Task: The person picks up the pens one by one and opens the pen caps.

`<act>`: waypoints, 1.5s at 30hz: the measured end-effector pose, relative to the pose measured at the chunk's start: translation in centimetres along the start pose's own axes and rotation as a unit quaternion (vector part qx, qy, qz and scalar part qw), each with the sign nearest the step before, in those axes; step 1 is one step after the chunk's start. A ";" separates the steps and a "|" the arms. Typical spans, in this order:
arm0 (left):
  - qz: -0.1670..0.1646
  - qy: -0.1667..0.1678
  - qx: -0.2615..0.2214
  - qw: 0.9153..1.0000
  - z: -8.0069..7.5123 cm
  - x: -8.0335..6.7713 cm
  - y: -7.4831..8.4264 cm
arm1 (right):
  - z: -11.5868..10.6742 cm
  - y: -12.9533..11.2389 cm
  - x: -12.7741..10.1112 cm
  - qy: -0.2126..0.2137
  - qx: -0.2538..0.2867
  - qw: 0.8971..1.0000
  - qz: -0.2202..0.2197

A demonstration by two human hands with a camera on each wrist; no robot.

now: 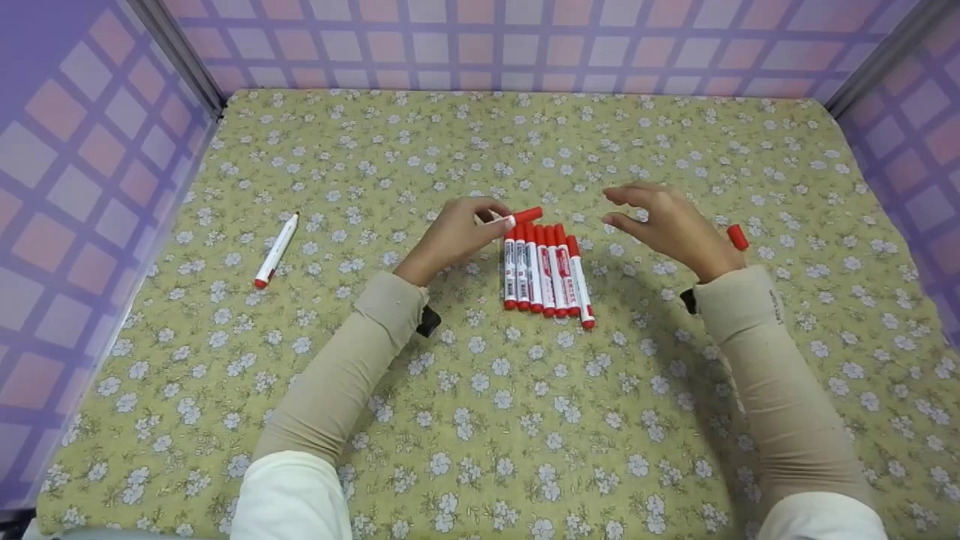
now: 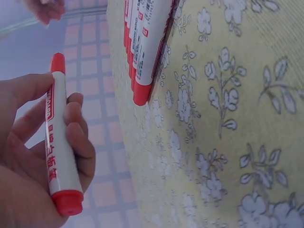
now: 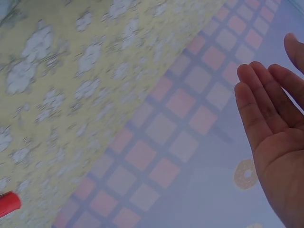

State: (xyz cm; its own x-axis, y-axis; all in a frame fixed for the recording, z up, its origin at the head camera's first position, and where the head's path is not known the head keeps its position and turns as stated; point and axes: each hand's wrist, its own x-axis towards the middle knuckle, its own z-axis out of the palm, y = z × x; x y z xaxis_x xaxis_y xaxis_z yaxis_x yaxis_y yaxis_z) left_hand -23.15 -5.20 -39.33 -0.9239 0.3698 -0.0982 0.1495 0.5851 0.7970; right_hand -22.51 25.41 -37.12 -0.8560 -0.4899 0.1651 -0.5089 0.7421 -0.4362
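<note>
My left hand (image 1: 496, 220) pinches a white marker with a red cap (image 1: 523, 216) just above the far end of a row of several identical markers (image 1: 545, 271) lying side by side on the flowered cloth. In the left wrist view the held marker (image 2: 59, 142) lies across my curled fingers (image 2: 76, 123), and the row's (image 2: 145, 42) red ends show beyond it. My right hand (image 1: 615, 208) hovers to the right of the row with fingers relaxed and holds nothing. In the right wrist view its palm (image 3: 278, 142) is bare.
One marker (image 1: 276, 250) lies alone at the left of the cloth. Another marker's red cap (image 1: 738, 237) peeks out behind my right wrist and shows as a red tip (image 3: 7, 204). Purple checked walls (image 1: 90, 150) enclose the yellow-green flowered cloth (image 1: 525, 420).
</note>
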 end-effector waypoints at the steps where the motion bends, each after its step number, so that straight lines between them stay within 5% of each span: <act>1: 0.010 0.006 0.012 1.000 0.1 -0.1 0.2 | 0.1 -0.4 0.2 0.003 -0.001 1.000 -0.015; 11: 0.087 0.036 0.117 0.989 1.1 -0.4 1.8 | 0.7 -3.1 1.5 0.009 -0.014 0.994 -0.109; 22: 0.162 0.068 0.224 0.959 1.6 -1.1 3.1 | 1.6 -5.1 2.2 -0.013 -0.016 0.987 -0.157; 26: 0.173 0.072 0.237 0.953 1.8 -1.2 3.2 | 1.7 -5.7 2.3 -0.031 -0.018 0.988 -0.152; 33: 0.183 0.056 0.205 0.960 1.6 -1.3 3.3 | 1.9 -6.4 2.4 -0.039 -0.025 0.987 -0.154; 45: 0.221 0.050 0.218 0.949 1.7 -1.3 3.0 | 3.1 -7.5 2.4 0.010 -0.137 0.975 -0.173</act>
State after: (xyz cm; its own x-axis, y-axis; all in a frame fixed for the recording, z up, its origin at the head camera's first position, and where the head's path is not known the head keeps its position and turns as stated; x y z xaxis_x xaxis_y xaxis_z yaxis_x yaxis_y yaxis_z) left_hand -20.84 -2.66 -37.81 -0.7628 0.5913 0.2618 0.6414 0.6404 0.4224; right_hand -20.44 17.19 -36.22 -0.6285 -0.7263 0.2784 -0.7710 0.6290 -0.0995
